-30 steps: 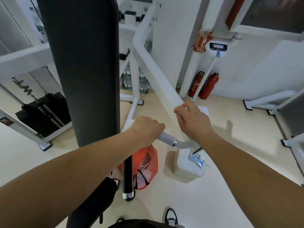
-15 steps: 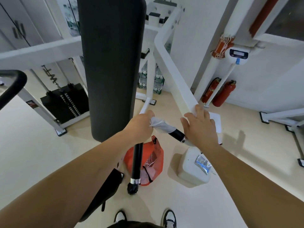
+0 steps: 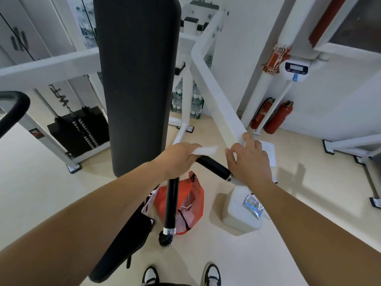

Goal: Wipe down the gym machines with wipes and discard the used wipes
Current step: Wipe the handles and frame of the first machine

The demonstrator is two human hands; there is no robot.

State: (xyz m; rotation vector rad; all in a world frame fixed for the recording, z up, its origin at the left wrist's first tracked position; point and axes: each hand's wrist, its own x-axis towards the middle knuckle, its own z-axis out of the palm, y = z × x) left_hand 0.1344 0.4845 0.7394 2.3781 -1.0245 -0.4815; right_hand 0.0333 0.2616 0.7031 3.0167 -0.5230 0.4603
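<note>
The tall black back pad (image 3: 140,79) fills the middle, so we reach round its right side. The white frame arm (image 3: 218,104) slopes down toward us. The red bag (image 3: 193,195) lies on the floor just below, we judge to catch used wipes. The black handle (image 3: 214,166) juts from the arm's low end. The right hand (image 3: 249,162) rests there, fingers laid flat and thumb spread, probably steadying it. The left hand (image 3: 179,159) curls round the wipe (image 3: 206,150) at the handle's free end.
</note>
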